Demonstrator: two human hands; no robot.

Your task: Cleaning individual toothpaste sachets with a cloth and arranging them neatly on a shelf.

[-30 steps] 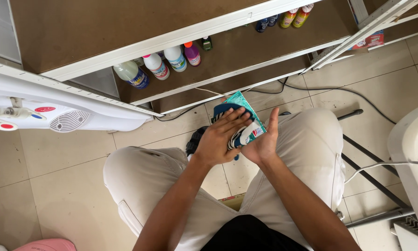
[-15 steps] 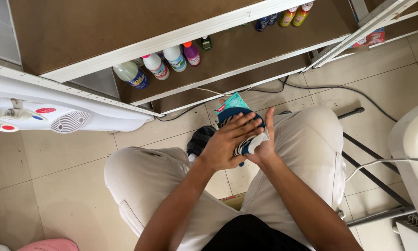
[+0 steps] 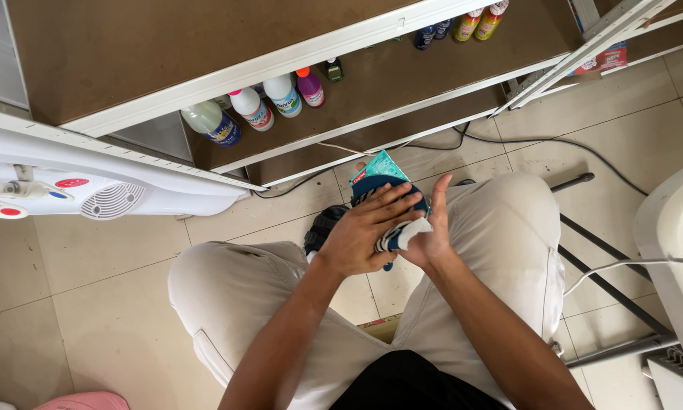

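Observation:
I sit with beige-trousered knees apart, and both hands meet between them. My left hand (image 3: 364, 231) lies over a bundle of dark blue and white striped cloth (image 3: 393, 237), fingers spread across it. My right hand (image 3: 430, 228) cups the same bundle from the right, thumb pointing up. A teal and blue packet (image 3: 379, 168) sticks out just beyond the fingers; which hand holds it cannot be made out. A black shoe (image 3: 322, 226) shows on the floor below the hands.
A brown shelf unit with white rails (image 3: 341, 114) carries several plastic bottles (image 3: 254, 108). A white appliance (image 3: 91, 190) sits at left, another white object (image 3: 671, 250) at right. Black cables (image 3: 554, 140) and black metal bars (image 3: 607, 247) cross the beige tiled floor.
My left hand has slid down and over the cloth bundle, fingers now spread flatter. The bundle looks more tightly gathered, and the teal packet shows more clearly above the hands.

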